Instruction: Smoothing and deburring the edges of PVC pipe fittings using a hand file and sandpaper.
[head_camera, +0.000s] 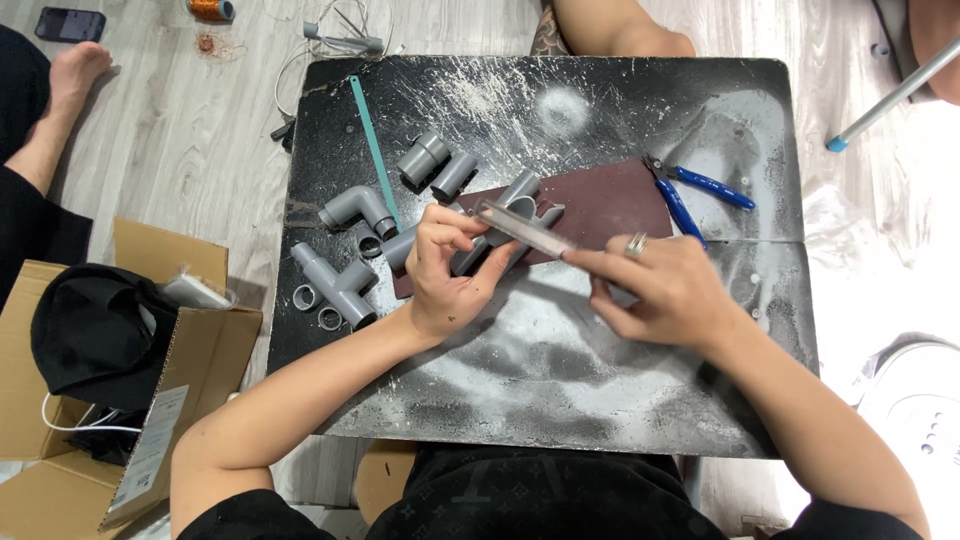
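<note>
Big black board (560, 380), scuffed white all over, fills the middle of the frame, with a dark red sanding sheet (610, 200) lying on it just above centre. Cardboard box (60, 440) sits lower left with a black cap (95, 335) on top. On the board's left side there's a bunch of grey pipe fittings (340, 285), plus a thin green blade (375, 150) running diagonally. Blue-handled pliers (700, 195) rest upper right. Dead centre, the left hand (445, 275) grips a grey pipe piece (480, 250), while the right hand (665, 290) is closed around a flat metal file (525, 228) laid across it.
</note>
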